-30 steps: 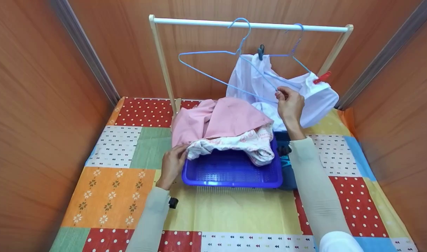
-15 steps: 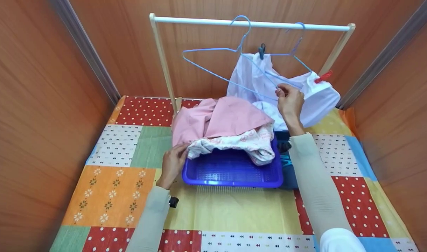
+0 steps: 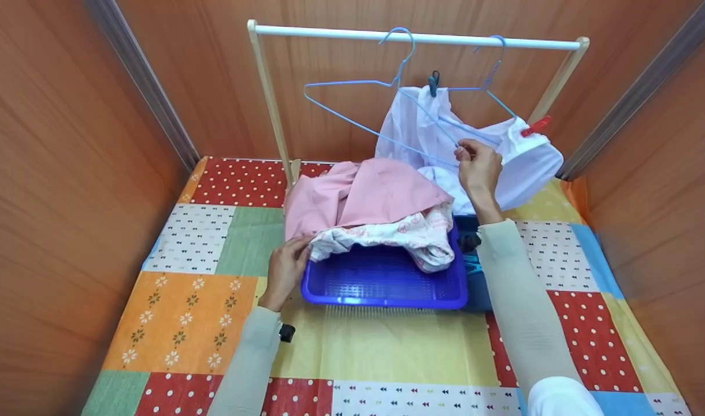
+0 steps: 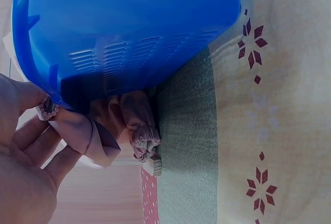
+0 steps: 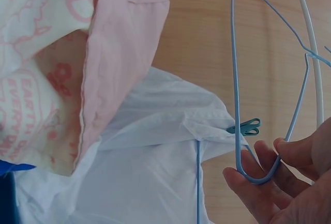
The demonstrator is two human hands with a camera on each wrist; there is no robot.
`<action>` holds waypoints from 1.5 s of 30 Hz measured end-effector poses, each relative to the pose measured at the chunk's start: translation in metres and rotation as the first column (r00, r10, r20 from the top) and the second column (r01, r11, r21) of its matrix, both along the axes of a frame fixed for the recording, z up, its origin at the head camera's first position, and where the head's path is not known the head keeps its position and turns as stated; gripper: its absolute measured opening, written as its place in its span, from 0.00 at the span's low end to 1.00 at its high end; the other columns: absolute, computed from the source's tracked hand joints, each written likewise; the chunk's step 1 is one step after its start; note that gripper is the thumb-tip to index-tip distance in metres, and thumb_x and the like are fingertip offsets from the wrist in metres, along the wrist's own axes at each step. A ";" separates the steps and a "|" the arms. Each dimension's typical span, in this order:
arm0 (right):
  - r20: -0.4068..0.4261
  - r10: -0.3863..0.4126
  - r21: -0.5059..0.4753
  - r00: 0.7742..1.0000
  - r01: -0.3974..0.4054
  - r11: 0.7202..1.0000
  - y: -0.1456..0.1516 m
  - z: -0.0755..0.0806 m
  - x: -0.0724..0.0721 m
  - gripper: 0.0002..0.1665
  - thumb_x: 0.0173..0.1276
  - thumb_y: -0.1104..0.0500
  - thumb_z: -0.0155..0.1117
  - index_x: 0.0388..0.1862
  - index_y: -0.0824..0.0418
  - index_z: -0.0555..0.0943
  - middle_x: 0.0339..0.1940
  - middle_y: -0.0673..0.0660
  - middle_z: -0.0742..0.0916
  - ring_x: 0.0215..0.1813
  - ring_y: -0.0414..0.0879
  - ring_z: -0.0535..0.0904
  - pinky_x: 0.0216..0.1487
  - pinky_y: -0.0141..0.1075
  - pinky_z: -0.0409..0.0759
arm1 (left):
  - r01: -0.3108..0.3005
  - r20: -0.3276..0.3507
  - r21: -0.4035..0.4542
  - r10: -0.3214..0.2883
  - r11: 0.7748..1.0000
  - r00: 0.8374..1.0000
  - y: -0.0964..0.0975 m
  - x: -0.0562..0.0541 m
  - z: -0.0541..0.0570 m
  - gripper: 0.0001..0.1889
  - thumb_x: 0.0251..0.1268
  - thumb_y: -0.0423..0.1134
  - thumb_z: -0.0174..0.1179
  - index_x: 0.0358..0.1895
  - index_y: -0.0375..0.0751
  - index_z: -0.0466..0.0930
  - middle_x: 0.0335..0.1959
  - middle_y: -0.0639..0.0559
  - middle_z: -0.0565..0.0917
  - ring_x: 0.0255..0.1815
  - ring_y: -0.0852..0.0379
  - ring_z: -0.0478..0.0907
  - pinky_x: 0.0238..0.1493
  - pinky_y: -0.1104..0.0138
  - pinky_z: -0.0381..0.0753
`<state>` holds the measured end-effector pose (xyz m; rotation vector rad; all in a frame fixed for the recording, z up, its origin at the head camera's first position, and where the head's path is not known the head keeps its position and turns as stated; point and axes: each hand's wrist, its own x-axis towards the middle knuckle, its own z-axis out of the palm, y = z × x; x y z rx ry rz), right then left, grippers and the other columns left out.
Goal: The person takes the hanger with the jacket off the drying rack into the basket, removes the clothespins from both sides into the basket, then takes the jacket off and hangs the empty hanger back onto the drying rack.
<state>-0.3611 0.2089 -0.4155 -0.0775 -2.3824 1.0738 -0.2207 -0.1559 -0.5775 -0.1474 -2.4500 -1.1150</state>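
A pink garment (image 3: pixel 381 193) with white printed fabric (image 3: pixel 381 236) along its near edge lies bunched across the blue plastic basket (image 3: pixel 384 303). At the basket's left rim my left hand (image 3: pixel 284 270) pinches a gathered corner of this garment; in the left wrist view a pink fold (image 4: pixel 77 128) hangs over the fingers. My right hand (image 3: pixel 481 170) is raised behind the basket. Its thumb and fingers grip the right-hand end of a blue wire hanger (image 5: pixel 236 79), whose hook (image 3: pixel 411 46) is over the rack's white bar (image 3: pixel 329 33).
A white garment (image 3: pixel 520 173) hangs behind on a second blue hanger (image 3: pixel 500 103), with a dark clothespin (image 3: pixel 434 84) and a red clothespin (image 3: pixel 535 126). A dark container (image 3: pixel 477 294) with clothespins sits right of the basket. Wooden panels (image 3: pixel 58 173) enclose the patchwork cloth (image 3: pixel 399 346).
The hanger's left end has shifted slightly to the right. Both hands keep their holds in nearly the same places.
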 end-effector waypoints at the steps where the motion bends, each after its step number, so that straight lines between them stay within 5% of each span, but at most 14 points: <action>1: -0.001 0.000 0.001 1.000 0.000 1.000 0.000 0.000 0.000 0.12 0.70 0.62 0.60 0.46 0.61 0.88 0.37 0.60 0.91 0.42 0.53 0.88 0.53 0.49 0.79 | -0.001 -0.003 -0.001 0.001 1.000 1.000 0.000 0.000 0.000 0.12 0.62 0.31 0.65 0.49 0.39 0.87 0.48 0.42 0.88 0.53 0.44 0.84 0.58 0.53 0.79; 28: -0.044 0.034 0.030 0.998 -0.032 0.999 -0.021 0.027 -0.009 0.15 0.69 0.67 0.55 0.47 0.63 0.87 0.36 0.60 0.91 0.42 0.53 0.88 0.58 0.47 0.78 | 0.005 -0.005 -0.004 -0.005 1.000 1.000 0.000 0.000 -0.001 0.13 0.62 0.31 0.65 0.50 0.38 0.87 0.48 0.42 0.88 0.53 0.44 0.84 0.58 0.53 0.79; 45: -0.019 0.058 0.070 0.998 -0.056 0.996 -0.039 0.030 -0.020 0.15 0.69 0.67 0.54 0.46 0.63 0.87 0.37 0.60 0.91 0.43 0.53 0.88 0.56 0.49 0.79 | -0.003 0.000 0.005 0.003 1.000 1.000 0.000 0.000 0.001 0.13 0.63 0.31 0.65 0.50 0.39 0.87 0.50 0.41 0.87 0.55 0.44 0.84 0.59 0.52 0.79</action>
